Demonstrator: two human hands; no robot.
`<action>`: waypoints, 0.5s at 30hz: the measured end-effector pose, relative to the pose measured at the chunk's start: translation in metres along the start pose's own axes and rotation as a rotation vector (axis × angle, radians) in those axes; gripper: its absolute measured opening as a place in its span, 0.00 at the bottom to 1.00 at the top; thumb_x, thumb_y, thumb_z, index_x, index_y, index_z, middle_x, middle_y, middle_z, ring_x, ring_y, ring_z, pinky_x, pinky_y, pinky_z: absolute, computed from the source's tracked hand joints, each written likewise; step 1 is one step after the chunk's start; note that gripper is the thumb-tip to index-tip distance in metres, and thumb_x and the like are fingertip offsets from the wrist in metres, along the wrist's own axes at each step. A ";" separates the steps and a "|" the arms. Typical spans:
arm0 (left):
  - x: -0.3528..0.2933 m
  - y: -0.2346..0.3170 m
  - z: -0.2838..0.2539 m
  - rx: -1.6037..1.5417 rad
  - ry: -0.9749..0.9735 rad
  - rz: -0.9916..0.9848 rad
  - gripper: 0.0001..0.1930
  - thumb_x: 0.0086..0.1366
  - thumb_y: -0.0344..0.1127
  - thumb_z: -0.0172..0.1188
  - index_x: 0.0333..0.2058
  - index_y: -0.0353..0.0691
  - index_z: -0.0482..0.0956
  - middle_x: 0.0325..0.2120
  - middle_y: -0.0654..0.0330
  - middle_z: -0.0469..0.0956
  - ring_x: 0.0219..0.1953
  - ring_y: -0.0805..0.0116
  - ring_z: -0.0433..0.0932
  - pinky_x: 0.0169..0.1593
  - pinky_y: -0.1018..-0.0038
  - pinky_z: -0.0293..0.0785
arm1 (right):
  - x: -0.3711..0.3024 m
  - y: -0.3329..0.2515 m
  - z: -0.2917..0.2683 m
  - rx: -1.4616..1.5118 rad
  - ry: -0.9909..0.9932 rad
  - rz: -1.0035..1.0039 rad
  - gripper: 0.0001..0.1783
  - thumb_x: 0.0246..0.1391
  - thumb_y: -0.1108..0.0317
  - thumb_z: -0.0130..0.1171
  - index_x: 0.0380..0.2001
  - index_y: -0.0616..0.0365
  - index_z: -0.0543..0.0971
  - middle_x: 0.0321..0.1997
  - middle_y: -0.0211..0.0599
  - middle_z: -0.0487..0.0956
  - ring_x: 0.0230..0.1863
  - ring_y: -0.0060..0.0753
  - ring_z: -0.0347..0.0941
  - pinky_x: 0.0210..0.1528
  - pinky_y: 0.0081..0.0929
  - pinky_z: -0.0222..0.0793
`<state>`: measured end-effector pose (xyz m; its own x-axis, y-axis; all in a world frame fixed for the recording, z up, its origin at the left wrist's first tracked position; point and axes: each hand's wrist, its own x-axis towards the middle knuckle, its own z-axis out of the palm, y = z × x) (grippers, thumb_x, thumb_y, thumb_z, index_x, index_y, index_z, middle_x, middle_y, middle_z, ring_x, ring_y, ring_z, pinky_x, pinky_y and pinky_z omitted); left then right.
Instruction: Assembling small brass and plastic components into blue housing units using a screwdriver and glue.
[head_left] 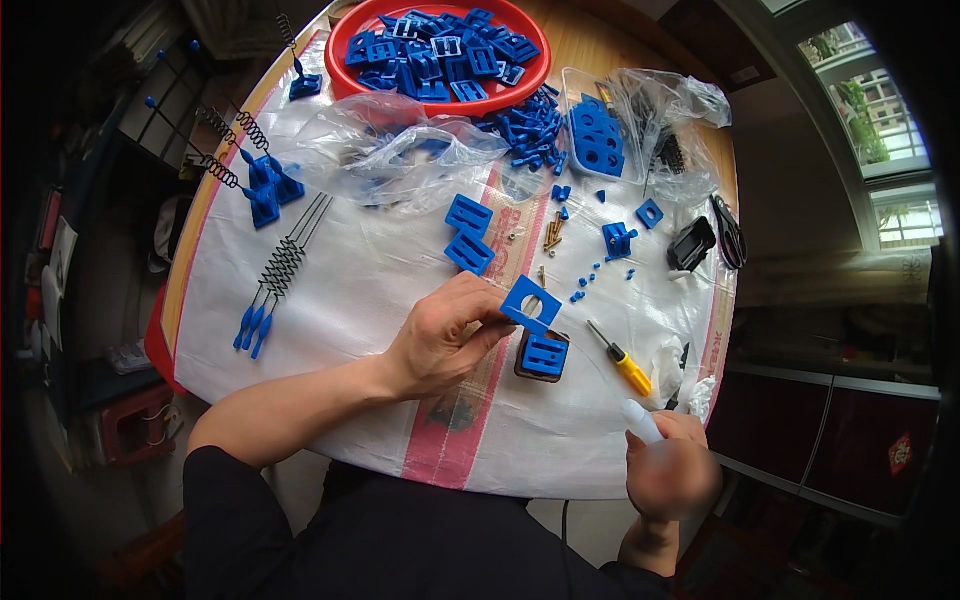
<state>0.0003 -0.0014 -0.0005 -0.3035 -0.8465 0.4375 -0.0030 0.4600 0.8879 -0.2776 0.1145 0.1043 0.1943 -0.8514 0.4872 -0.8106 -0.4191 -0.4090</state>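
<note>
My left hand [448, 335] pinches a flat blue square plate [516, 289] with a round hole, by its left edge, above the table. Just below the plate, a blue slotted block [546, 354] rests on a small dark square stand [527, 371]. My right hand [672, 468], partly blurred, is closed around a whitish translucent tube [641, 421] near the table's front right edge; its tip points up and left. Between the hands and farther right lies a yellow-handled screwdriver [631, 373]. Two more blue slotted blocks [468, 253] lie beyond my left hand.
A red basin [546, 68] of blue parts stands at the back, beside clear plastic bags [420, 150] and a clear tray [632, 170]. Spring rods [283, 265] lie left. Brass screws [553, 232], a black box [691, 245] and scissors [730, 235] are to the right.
</note>
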 end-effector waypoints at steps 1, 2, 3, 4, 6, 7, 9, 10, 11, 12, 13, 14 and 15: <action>0.000 0.000 0.000 -0.002 0.000 0.002 0.12 0.63 0.20 0.67 0.44 0.37 0.85 0.38 0.57 0.84 0.44 0.59 0.80 0.50 0.67 0.76 | 0.000 0.000 0.000 0.004 0.004 0.002 0.19 0.44 0.83 0.75 0.41 0.64 0.81 0.35 0.45 0.83 0.33 0.42 0.81 0.37 0.33 0.76; 0.000 0.000 0.000 -0.005 0.000 0.005 0.12 0.63 0.20 0.67 0.44 0.37 0.85 0.38 0.57 0.84 0.44 0.59 0.80 0.50 0.67 0.76 | 0.000 0.000 -0.001 0.009 0.008 0.005 0.19 0.44 0.83 0.75 0.41 0.65 0.81 0.35 0.45 0.83 0.33 0.42 0.80 0.37 0.32 0.76; 0.001 0.000 0.000 -0.007 -0.003 0.005 0.12 0.63 0.19 0.67 0.44 0.37 0.85 0.38 0.57 0.84 0.44 0.59 0.80 0.51 0.67 0.76 | -0.001 0.001 0.000 0.038 0.025 0.034 0.18 0.45 0.82 0.75 0.41 0.65 0.81 0.35 0.45 0.83 0.33 0.41 0.80 0.38 0.32 0.76; 0.000 0.000 0.000 -0.010 -0.005 0.005 0.12 0.63 0.19 0.67 0.45 0.37 0.85 0.38 0.57 0.84 0.44 0.59 0.80 0.51 0.67 0.76 | -0.004 0.003 0.000 0.068 0.043 0.063 0.18 0.46 0.82 0.75 0.41 0.66 0.81 0.35 0.45 0.83 0.33 0.40 0.80 0.39 0.31 0.76; 0.000 0.000 -0.001 -0.015 -0.013 0.002 0.13 0.63 0.19 0.67 0.45 0.37 0.85 0.39 0.57 0.84 0.44 0.59 0.80 0.51 0.67 0.76 | -0.009 0.005 0.001 0.126 0.077 0.137 0.17 0.48 0.81 0.74 0.41 0.67 0.81 0.35 0.44 0.83 0.34 0.37 0.80 0.40 0.29 0.75; 0.000 0.000 -0.001 -0.018 -0.018 -0.002 0.13 0.63 0.19 0.67 0.45 0.37 0.85 0.39 0.57 0.84 0.45 0.60 0.80 0.51 0.67 0.76 | -0.011 0.006 0.001 0.154 0.094 0.181 0.16 0.49 0.81 0.74 0.41 0.67 0.81 0.35 0.44 0.83 0.34 0.35 0.79 0.41 0.28 0.75; 0.000 0.000 -0.001 -0.026 -0.023 -0.012 0.14 0.62 0.18 0.67 0.46 0.37 0.85 0.39 0.57 0.84 0.45 0.60 0.80 0.51 0.67 0.77 | -0.016 0.009 0.002 0.218 0.127 0.266 0.15 0.52 0.80 0.74 0.41 0.68 0.81 0.36 0.42 0.82 0.35 0.32 0.78 0.43 0.26 0.73; -0.001 0.001 -0.001 -0.032 -0.023 -0.018 0.14 0.62 0.18 0.67 0.46 0.37 0.85 0.40 0.57 0.84 0.45 0.60 0.80 0.51 0.67 0.77 | -0.017 0.010 0.003 0.220 0.131 0.285 0.15 0.52 0.80 0.73 0.41 0.68 0.81 0.36 0.42 0.82 0.35 0.31 0.78 0.43 0.26 0.73; -0.001 0.001 -0.001 -0.037 -0.022 -0.025 0.14 0.62 0.18 0.66 0.46 0.37 0.85 0.40 0.57 0.84 0.45 0.60 0.80 0.51 0.67 0.77 | -0.018 0.011 0.004 0.222 0.134 0.303 0.14 0.52 0.80 0.73 0.41 0.68 0.81 0.36 0.42 0.82 0.35 0.31 0.78 0.43 0.26 0.73; -0.001 0.001 -0.001 -0.039 -0.022 -0.025 0.15 0.62 0.17 0.66 0.47 0.37 0.85 0.40 0.57 0.84 0.44 0.60 0.80 0.51 0.67 0.77 | -0.018 0.012 0.004 0.221 0.138 0.323 0.14 0.52 0.80 0.73 0.41 0.68 0.81 0.36 0.42 0.82 0.36 0.31 0.78 0.42 0.26 0.73; -0.001 0.000 0.000 -0.041 -0.021 -0.025 0.15 0.62 0.17 0.66 0.47 0.38 0.85 0.40 0.57 0.84 0.44 0.60 0.80 0.51 0.67 0.77 | -0.018 0.013 0.005 0.206 0.124 0.316 0.14 0.52 0.80 0.73 0.41 0.68 0.81 0.36 0.42 0.82 0.36 0.31 0.78 0.42 0.26 0.73; -0.001 -0.001 0.001 -0.043 -0.021 -0.025 0.15 0.62 0.17 0.66 0.47 0.38 0.85 0.40 0.57 0.84 0.44 0.60 0.81 0.50 0.67 0.77 | -0.018 0.013 0.005 0.191 0.111 0.310 0.14 0.52 0.80 0.73 0.41 0.67 0.81 0.36 0.42 0.82 0.36 0.31 0.78 0.42 0.26 0.73; -0.001 -0.001 0.001 -0.038 -0.020 -0.021 0.15 0.62 0.17 0.66 0.47 0.38 0.85 0.40 0.57 0.84 0.44 0.60 0.81 0.50 0.67 0.77 | -0.017 0.014 0.006 0.179 0.096 0.301 0.14 0.52 0.80 0.73 0.41 0.67 0.81 0.36 0.42 0.82 0.36 0.32 0.78 0.42 0.26 0.73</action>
<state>-0.0001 -0.0008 -0.0019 -0.3226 -0.8503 0.4159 0.0269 0.4310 0.9020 -0.2887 0.1209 0.0856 -0.0978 -0.9150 0.3913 -0.7127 -0.2100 -0.6693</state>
